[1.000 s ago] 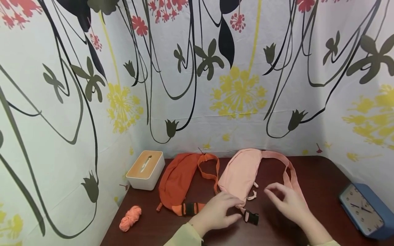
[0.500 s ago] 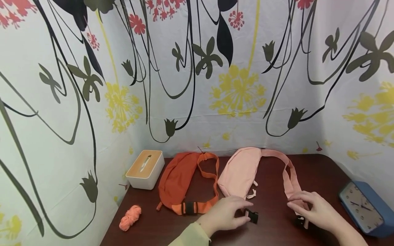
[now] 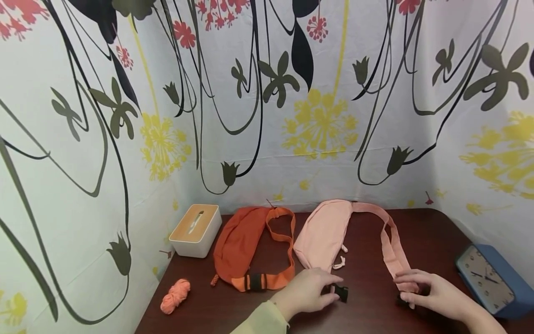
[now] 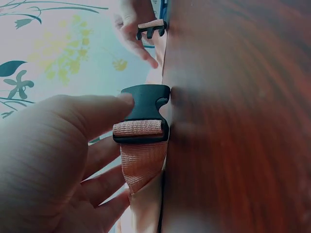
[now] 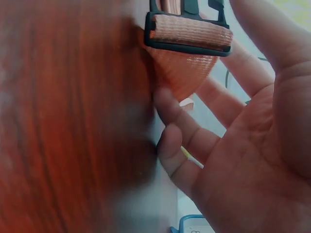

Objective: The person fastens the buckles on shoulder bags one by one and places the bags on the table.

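Observation:
A pink waist bag [image 3: 323, 234] lies on the table, its strap [image 3: 390, 246] looping out to the right. My left hand [image 3: 306, 292] pinches the black socket half of its buckle [image 3: 341, 292]; the left wrist view shows the thumb on this socket half [image 4: 146, 102], with pink webbing [image 4: 141, 160] behind it. At the strap's other end, my right hand [image 3: 435, 294] holds the pronged buckle half [image 3: 402, 300] between thumb and fingers. Its frame and webbing [image 5: 192, 31] appear in the right wrist view, where the thumb tip is out of frame. The two halves are apart.
Left of the pink bag lies an orange waist bag [image 3: 238, 246] with its buckle [image 3: 256, 281] fastened. A tissue box [image 3: 196, 232] and a coral yarn skein [image 3: 175, 296] are at the left, a blue clock [image 3: 496, 280] at the right. Patterned cloth [image 3: 267, 139] encloses the table.
My right hand has moved right and down to the strap's pronged end and taken hold of it. My left hand has shifted slightly right onto the socket half.

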Motion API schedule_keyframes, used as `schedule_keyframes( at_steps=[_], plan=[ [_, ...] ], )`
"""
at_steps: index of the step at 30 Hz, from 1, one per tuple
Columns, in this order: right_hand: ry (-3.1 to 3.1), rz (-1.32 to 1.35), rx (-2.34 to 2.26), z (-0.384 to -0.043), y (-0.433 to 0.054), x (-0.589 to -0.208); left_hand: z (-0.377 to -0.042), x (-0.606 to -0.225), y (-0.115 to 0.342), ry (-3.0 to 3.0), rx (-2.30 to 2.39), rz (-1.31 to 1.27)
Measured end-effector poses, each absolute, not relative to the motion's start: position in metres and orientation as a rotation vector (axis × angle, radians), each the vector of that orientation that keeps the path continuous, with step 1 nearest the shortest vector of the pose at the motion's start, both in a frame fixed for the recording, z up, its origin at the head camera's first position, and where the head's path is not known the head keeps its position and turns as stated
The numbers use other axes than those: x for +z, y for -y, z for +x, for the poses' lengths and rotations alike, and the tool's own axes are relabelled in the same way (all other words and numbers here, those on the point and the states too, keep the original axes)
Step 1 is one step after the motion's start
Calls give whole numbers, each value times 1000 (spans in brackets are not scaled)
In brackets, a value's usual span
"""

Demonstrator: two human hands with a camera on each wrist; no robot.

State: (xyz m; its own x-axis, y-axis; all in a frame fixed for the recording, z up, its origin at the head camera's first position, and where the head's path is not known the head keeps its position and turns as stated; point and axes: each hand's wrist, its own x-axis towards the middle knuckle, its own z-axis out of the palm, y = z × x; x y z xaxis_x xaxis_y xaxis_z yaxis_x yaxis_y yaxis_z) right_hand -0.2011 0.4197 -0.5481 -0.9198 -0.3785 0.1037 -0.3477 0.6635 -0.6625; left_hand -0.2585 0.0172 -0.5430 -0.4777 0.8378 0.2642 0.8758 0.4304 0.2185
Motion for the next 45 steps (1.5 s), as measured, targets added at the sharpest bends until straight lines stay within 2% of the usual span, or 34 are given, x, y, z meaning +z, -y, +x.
schedule_keyframes(
  at_steps=[15, 21, 39, 45],
  plan=[
    [-2224, -631, -1402, -208, -443, -552, -262, -547, -19, 2643, -543, -1454],
    [-2375, -590, -1305, -207, -438, -551, -262, -547, -18, 2666, -589, -1429],
    [-2442, -805, -1422, -226, -413, -558, -263, -552, -16, 2665, -710, -1384],
    [-2562, -775, -1322, -232, -398, -556, -264, -552, -15, 2666, -745, -1366]
  ],
)
